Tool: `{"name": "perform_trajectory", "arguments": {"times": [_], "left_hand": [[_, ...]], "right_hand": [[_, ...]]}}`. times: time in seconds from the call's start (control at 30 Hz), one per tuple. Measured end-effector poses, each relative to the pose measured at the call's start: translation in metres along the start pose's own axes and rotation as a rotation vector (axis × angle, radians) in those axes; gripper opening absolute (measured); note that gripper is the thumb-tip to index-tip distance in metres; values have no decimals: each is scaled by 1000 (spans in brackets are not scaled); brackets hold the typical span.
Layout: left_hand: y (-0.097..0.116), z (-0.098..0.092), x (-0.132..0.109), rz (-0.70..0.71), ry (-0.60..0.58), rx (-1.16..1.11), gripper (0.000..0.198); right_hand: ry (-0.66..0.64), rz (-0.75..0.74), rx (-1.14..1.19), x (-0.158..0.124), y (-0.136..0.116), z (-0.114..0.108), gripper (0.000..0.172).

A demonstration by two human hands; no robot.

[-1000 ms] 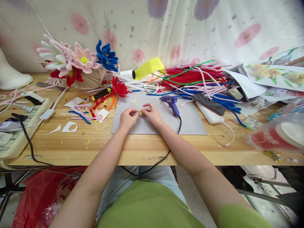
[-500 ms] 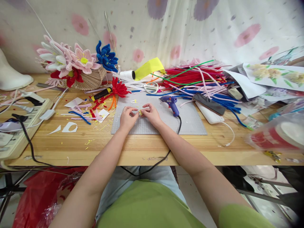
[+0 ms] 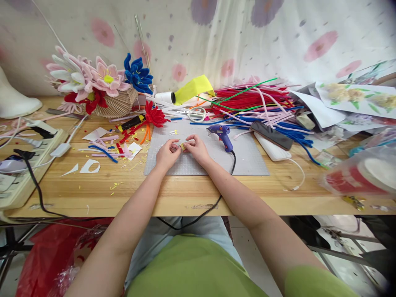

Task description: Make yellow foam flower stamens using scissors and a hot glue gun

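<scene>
Both my hands meet over the grey cutting mat [image 3: 247, 159] in the middle of the wooden table. My left hand [image 3: 166, 154] and my right hand [image 3: 196, 148] pinch a small yellow and white piece [image 3: 183, 145] between their fingertips. The fingers of both hands are closed around it. A blue glue gun [image 3: 223, 135] lies on the mat just right of my right hand, its black cord running off the table's front edge.
A heap of red, blue, pink and green pipe cleaners [image 3: 260, 105] lies behind the mat. Scissors [image 3: 193, 112], a red pipe-cleaner flower [image 3: 155, 115], a basket of pink and blue flowers [image 3: 102, 84], a power strip [image 3: 27, 154] and a phone [image 3: 272, 135] surround it.
My left hand's fingers shifted slightly on the small piece, closing in toward my right hand. Otherwise nothing has visibly moved.
</scene>
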State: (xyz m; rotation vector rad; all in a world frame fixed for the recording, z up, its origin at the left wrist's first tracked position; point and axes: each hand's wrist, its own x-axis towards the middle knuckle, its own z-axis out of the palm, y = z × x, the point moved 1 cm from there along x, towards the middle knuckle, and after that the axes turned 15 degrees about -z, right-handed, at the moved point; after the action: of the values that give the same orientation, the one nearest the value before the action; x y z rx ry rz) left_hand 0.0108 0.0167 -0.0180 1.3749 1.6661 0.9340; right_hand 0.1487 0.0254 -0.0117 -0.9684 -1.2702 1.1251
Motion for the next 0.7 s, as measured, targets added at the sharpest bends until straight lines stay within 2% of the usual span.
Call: {"name": "perform_trajectory", "arguments": {"times": [0.27, 0.43, 0.7], "left_hand": [[-2, 0, 1, 31, -25, -145, 32], [0, -1, 1, 36, -24, -157, 29], [4, -3, -2, 125, 37, -105, 47]], "right_hand": [[0, -5, -17, 0, 2, 0, 20], [13, -6, -47, 1, 1, -1, 20], [11, -1, -68, -1, -2, -1, 21]]}}
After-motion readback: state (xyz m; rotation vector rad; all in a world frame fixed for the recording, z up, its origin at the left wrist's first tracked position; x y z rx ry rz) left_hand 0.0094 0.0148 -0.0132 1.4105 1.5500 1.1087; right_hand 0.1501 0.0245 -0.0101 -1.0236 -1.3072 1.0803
